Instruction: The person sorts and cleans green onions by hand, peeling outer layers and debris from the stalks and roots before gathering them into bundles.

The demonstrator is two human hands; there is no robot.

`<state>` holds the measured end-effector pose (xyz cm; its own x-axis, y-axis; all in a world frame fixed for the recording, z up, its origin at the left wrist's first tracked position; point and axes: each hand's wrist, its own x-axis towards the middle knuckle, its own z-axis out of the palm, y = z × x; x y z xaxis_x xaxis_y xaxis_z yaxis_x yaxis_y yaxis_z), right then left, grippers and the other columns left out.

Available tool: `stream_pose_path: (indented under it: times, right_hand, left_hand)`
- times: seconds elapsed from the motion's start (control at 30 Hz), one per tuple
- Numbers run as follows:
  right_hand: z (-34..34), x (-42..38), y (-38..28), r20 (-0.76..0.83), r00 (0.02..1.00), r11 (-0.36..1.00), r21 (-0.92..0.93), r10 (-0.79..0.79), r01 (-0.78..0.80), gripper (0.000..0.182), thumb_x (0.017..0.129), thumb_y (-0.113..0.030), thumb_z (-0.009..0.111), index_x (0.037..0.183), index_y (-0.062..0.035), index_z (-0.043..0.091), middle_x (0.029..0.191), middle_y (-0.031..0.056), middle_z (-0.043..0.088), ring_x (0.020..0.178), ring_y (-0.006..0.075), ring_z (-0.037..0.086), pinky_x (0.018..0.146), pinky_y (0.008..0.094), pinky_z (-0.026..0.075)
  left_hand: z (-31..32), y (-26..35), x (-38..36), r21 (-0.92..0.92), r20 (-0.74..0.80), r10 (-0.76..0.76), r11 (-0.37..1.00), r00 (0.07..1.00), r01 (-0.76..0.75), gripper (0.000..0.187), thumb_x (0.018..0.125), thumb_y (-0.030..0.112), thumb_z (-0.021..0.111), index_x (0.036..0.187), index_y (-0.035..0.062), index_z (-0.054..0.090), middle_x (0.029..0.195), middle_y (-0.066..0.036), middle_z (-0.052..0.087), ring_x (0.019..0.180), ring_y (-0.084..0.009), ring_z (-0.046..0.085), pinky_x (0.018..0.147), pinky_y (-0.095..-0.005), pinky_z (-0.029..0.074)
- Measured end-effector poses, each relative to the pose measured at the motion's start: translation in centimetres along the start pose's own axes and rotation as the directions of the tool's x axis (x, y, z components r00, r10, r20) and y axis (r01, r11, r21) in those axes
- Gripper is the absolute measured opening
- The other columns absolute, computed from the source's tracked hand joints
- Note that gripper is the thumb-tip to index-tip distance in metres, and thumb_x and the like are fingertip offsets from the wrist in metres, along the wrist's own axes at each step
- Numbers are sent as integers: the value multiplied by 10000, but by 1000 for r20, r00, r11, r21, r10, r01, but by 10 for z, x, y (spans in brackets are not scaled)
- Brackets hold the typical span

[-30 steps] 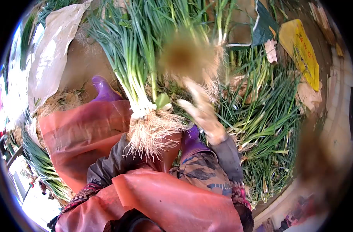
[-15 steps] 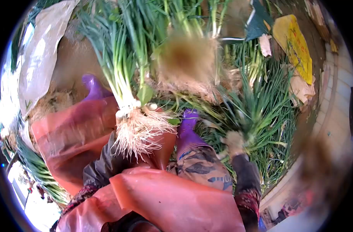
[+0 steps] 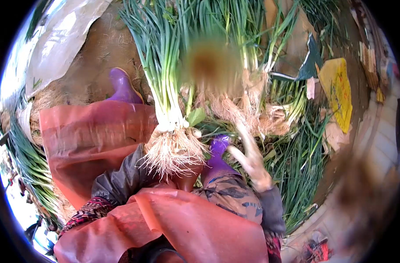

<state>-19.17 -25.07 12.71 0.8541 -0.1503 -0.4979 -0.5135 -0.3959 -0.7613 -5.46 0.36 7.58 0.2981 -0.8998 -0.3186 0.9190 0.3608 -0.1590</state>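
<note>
A bunch of green onions stands upright over my lap, white bulbs low and pale roots hanging. My left hand is closed around it near the bulbs; the roots hide most of the fingers. My right hand reaches forward beside my right purple boot, thumb and fingers apart and slightly blurred, holding nothing. Just beyond its fingertips are the roots of other green onion bunches. Loose green leaves lie to the right of that hand.
A red apron covers my lap. More green onions lie at the left, below a pale plastic sheet. At the right are a yellow piece with markings and wood scraps. A brown blur obscures the upper middle.
My right hand has moved from the loose leaves at the right, forward and left towards the rooted bunches, its fingers spread. The bunch stays in my left hand. The view has shifted slightly.
</note>
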Motion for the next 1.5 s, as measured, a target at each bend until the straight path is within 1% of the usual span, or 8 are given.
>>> stream_pose_path:
  times: [0.13,0.3,0.4,0.53,0.67,0.77,1.2,1.5]
  right_hand:
    - [69,112,-31,-103,624,633,-125,-774,764,194,949,-81,536,1066,12,659,1013,93,650,854,168,632,798,289,521]
    - [5,34,-3,39,984,591,795,174,-136,315,985,-264,501,1049,6,649,966,121,701,888,175,650,853,281,495]
    - [5,23,79,85,888,477,-864,452,-161,114,919,-154,593,934,-80,678,902,54,673,779,163,624,647,343,539]
    - [45,104,63,-260,809,467,-884,-528,20,258,911,-276,600,1125,-133,621,867,-4,584,605,81,496,445,215,425]
    - [49,211,51,-308,938,782,-620,-161,-69,325,918,-359,600,956,-50,505,721,53,548,640,153,565,509,260,495]
    - [35,179,4,-95,969,772,624,230,-121,210,896,-250,645,910,-53,576,661,36,581,535,113,564,442,227,485]
    - [24,109,-22,-67,998,176,982,-11,68,336,961,-326,562,1118,-39,640,807,36,640,519,45,522,452,185,444]
    - [69,174,-9,-259,923,949,60,-283,308,163,922,-229,583,905,-71,615,667,3,612,520,71,548,444,214,416]
  left_hand:
    - [-5,-4,-5,68,-301,97,994,949,-80,557,830,349,629,1233,-20,527,1184,-240,575,1125,-406,552,967,-516,469]
    - [-2,-7,7,211,-32,189,961,981,-178,545,835,357,623,1249,23,508,1111,-166,596,1008,-313,602,861,-494,521]
    - [-4,-8,5,179,-44,189,968,981,-178,562,829,349,640,1264,20,503,1129,-186,585,1005,-296,607,856,-463,526]
    - [-20,-1,0,153,-40,190,971,981,-182,588,821,337,661,1285,16,495,1151,-212,570,1001,-272,613,850,-421,532]
    - [-25,16,-12,145,37,164,975,986,-168,615,813,326,683,1305,13,488,1174,-239,555,997,-249,619,844,-379,539]
    - [14,22,-8,238,-82,161,961,984,-137,600,827,286,675,1317,3,474,1195,-240,554,1003,-249,620,861,-377,536]
    - [-28,0,36,90,-12,303,949,953,-301,531,825,288,673,1237,-3,507,1020,-121,585,921,-266,569,790,-451,533]
    - [-2,1,22,102,-164,80,993,983,-63,526,849,327,657,1252,30,492,1140,-182,558,1081,-318,560,941,-473,469]
